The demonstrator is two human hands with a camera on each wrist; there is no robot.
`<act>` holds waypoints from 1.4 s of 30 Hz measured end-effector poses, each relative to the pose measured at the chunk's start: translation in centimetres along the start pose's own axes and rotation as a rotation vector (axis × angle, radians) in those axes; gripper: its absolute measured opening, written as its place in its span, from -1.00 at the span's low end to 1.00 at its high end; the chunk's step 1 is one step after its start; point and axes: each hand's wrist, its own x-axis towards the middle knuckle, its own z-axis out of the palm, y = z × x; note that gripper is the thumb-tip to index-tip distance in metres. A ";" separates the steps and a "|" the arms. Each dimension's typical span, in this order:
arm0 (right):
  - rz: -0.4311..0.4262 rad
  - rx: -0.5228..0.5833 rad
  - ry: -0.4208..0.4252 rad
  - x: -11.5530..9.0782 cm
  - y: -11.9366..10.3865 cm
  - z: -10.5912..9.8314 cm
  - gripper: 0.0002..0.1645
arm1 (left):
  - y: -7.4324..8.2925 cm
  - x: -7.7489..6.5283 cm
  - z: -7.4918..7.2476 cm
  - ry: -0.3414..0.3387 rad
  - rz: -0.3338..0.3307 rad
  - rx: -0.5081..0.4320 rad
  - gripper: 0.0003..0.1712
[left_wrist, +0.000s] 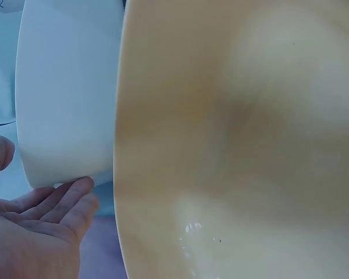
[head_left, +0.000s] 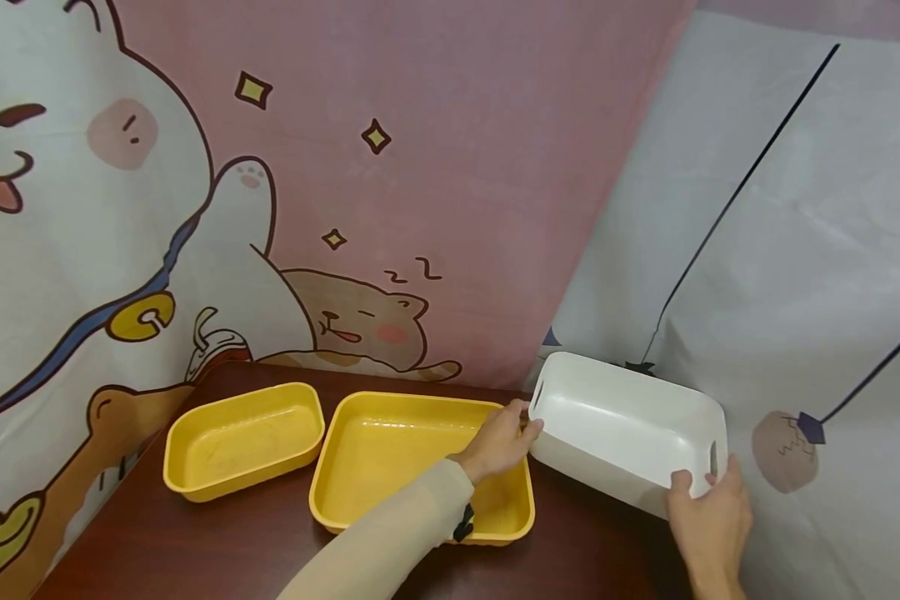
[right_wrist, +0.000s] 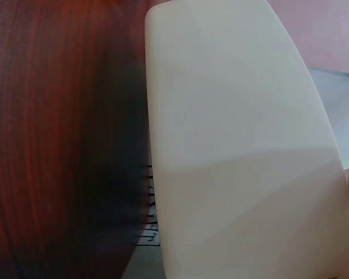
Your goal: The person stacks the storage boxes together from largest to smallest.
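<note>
A white rectangular storage bin (head_left: 622,417) with slot handles in its ends is at the right of the table, tilted, between both hands. My left hand (head_left: 498,437) holds its left end, thumb at the rim; in the left wrist view the fingers (left_wrist: 64,209) reach along the end of the bin (left_wrist: 70,93). At the opposite end, my right hand (head_left: 708,521) grips the rim beside the handle slot, thumb over the edge. The right wrist view shows the long side of the bin (right_wrist: 238,133), with only a bit of that hand at the right border.
Under my left forearm sits a large yellow tray (head_left: 390,450). Left of it stands a smaller yellow tray (head_left: 247,442). Both rest on the dark brown table (head_left: 195,542). A cartoon-printed cloth (head_left: 450,167) hangs behind the table and along its sides.
</note>
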 end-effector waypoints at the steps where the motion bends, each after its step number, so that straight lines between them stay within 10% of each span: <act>1: -0.003 0.003 0.006 0.0 -0.2 -0.2 0.05 | 0.1 0.0 0.0 0.001 -0.003 -0.006 -0.35; 25: -0.070 0.096 0.109 -1.1 -3.5 -1.9 -0.12 | 3.0 -2.0 -3.0 0.160 0.077 -0.031 -0.64; 42: -0.074 0.135 0.011 -3.6 -6.7 -0.6 -0.08 | 2.2 -6.0 -7.3 0.281 0.079 -0.024 -0.60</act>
